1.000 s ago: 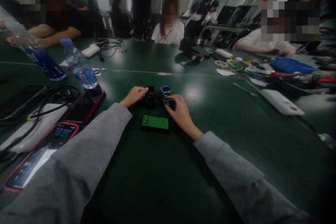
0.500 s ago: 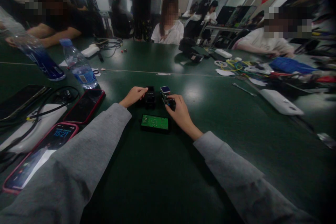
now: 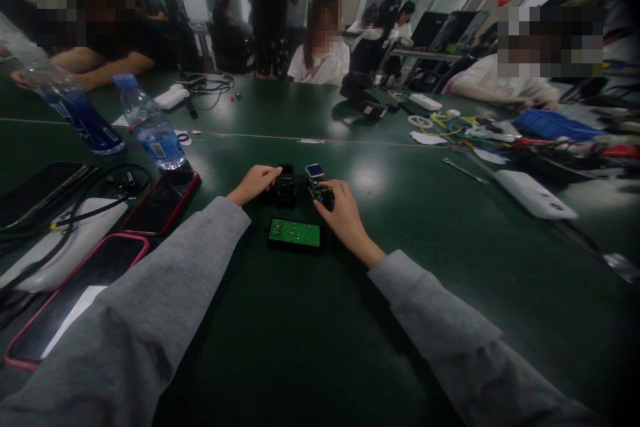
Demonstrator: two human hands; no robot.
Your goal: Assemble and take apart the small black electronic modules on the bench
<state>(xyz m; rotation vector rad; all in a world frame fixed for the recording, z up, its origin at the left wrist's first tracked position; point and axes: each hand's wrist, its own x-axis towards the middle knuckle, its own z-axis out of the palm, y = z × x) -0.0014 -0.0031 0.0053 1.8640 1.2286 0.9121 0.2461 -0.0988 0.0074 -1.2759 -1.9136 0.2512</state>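
Board (image 3: 313, 186) with screen (image 3: 315, 171) in right hand (image 3: 343, 212); left hand (image 3: 255, 183) touching black case (image 3: 287, 188).

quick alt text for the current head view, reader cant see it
A right hand grips a small circuit board with a screen and a left hand touches a black case at a dark green table. A green circuit board in a black housing lies nearer. Phones and bottles are at left, people beyond.

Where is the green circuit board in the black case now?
In the head view, the green circuit board lies slightly left of and below centre, left of the right hand and below the black housing.
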